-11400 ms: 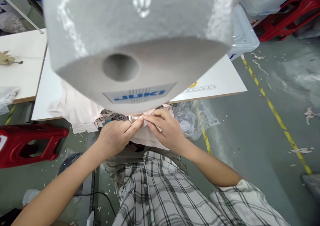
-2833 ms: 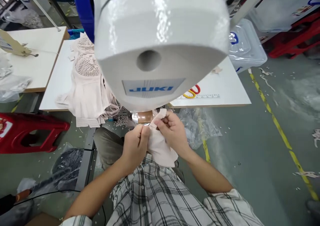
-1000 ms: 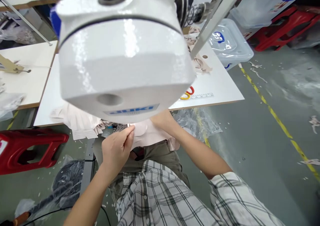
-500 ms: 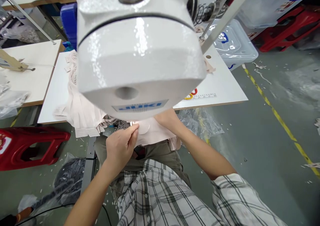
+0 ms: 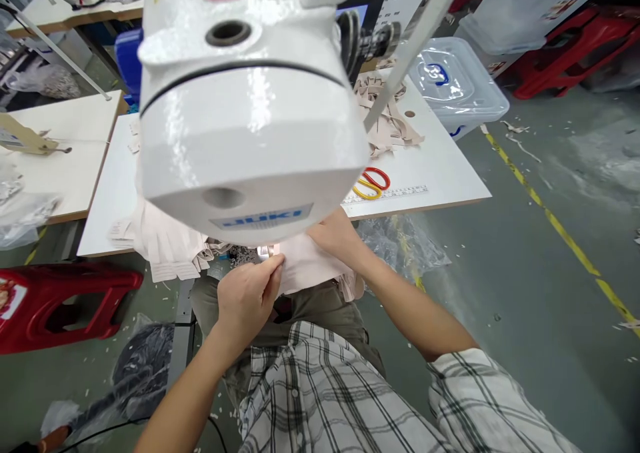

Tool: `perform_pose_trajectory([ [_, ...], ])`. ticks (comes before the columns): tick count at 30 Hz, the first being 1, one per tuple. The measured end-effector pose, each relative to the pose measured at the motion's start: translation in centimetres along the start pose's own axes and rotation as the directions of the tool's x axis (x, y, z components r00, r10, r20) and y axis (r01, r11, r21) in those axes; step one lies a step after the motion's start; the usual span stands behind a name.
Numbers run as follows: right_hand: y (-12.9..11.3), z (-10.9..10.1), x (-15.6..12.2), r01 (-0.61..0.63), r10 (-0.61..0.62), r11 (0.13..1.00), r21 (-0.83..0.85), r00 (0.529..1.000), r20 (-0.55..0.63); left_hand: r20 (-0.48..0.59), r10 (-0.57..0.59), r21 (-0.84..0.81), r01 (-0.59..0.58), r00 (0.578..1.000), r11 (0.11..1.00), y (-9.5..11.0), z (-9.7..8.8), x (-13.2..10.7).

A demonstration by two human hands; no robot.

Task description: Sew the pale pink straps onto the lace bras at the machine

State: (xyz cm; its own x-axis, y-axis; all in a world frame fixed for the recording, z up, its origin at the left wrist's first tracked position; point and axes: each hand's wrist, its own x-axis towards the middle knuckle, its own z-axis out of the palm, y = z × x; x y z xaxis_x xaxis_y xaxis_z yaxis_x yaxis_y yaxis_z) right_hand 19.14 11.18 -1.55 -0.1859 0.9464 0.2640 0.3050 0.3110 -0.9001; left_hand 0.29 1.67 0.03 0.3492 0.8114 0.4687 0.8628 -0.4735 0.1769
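The left hand is pinching the left edge of the pale cloth between thumb and forefinger. The cloth is lying just below the front of the sewing machine, over the lap. The right hand is reaching across its right side (the machine is hiding the fingers, so I cannot tell their state). Handling this well is probably calling for light, even tension, without tugging.

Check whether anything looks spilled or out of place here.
Yes: pale scraps litter the floor near the yellow line, looking like dropped waste. The cloth pinched by the left hand shows no visible damage.
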Motion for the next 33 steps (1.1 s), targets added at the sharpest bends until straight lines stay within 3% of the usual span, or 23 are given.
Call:
perform_pose_trajectory([
  [5, 0.1, -0.2, -0.2, -0.038, 0.038, 0.999, 0.018, 0.999, 0.002, -0.003, -0.025, -0.051, 0.025, 1.000, 0.998, -0.1, 0.0, -0.3],
  [10, 0.7, 0.6, -2.0, -0.100, 0.094, 0.949, 0.301, 0.995, 0.033, 0.056, -0.147, -0.240, 0.156, 0.988, 0.958, -0.1, -0.6, -0.5],
  [12, 1.0, 1.3, -3.2, -0.207, 0.182, 0.850, 0.485, 0.978, 0.100, 0.090, -0.205, -0.308, 0.223, 0.975, 0.925, -0.1, -0.9, -0.7],
  [16, 1.5, 2.3, -5.6, -0.402, 0.327, 0.542, 0.738, 0.910, 0.255, 0.191, -0.271, -0.414, 0.328, 0.943, 0.849, -0.2, -1.5, -1.4],
  [19, 1.4, 2.6, -7.1, -0.423, 0.340, 0.493, 0.761, 0.898, 0.279, 0.250, -0.275, -0.413, 0.359, 0.928, 0.837, 0.0, -1.9, -1.9],
  [20, 1.3, 2.6, -7.7, -0.397, 0.330, 0.528, 0.750, 0.910, 0.249, 0.237, -0.269, -0.393, 0.346, 0.933, 0.852, 0.2, -2.0, -2.1],
  [22, 1.1, 2.4, -9.2, -0.287, 0.272, 0.681, 0.674, 0.953, 0.131, 0.191, -0.213, -0.331, 0.268, 0.958, 0.905, 0.9, -1.7, -2.4],
  [24, 1.0, 2.2, -10.9, -0.051, 0.066, 0.872, 0.487, 0.998, -0.014, 0.187, -0.093, -0.268, 0.142, 0.978, 0.953, 1.7, -1.1, -2.6],
  [25, 1.0, 2.1, -11.7, 0.120, -0.102, 0.923, 0.365, 0.993, -0.066, 0.198, -0.021, -0.254, 0.072, 0.980, 0.965, 2.0, -0.6, -2.6],
  [27, 1.3, 1.8, -13.1, 0.453, -0.441, 0.882, 0.128, 0.890, -0.112, 0.199, 0.111, -0.245, -0.060, 0.974, 0.968, 2.3, 0.3, -2.7],
  [29, 1.7, 1.5, -14.0, 0.658, -0.658, 0.752, -0.041, 0.745, -0.112, 0.132, 0.208, -0.209, -0.178, 0.969, 0.962, 2.1, 1.0, -2.8],
  [31, 2.0, 1.3, -14.4, 0.734, -0.748, 0.663, -0.146, 0.657, -0.091, 0.068, 0.253, -0.153, -0.240, 0.965, 0.959, 1.7, 1.2, -2.9],
  [33, 2.3, 1.1, -14.7, 0.750, -0.771, 0.633, -0.191, 0.633, -0.067, 0.036, 0.251, -0.118, -0.245, 0.967, 0.962, 1.4, 1.0, -3.0],
])
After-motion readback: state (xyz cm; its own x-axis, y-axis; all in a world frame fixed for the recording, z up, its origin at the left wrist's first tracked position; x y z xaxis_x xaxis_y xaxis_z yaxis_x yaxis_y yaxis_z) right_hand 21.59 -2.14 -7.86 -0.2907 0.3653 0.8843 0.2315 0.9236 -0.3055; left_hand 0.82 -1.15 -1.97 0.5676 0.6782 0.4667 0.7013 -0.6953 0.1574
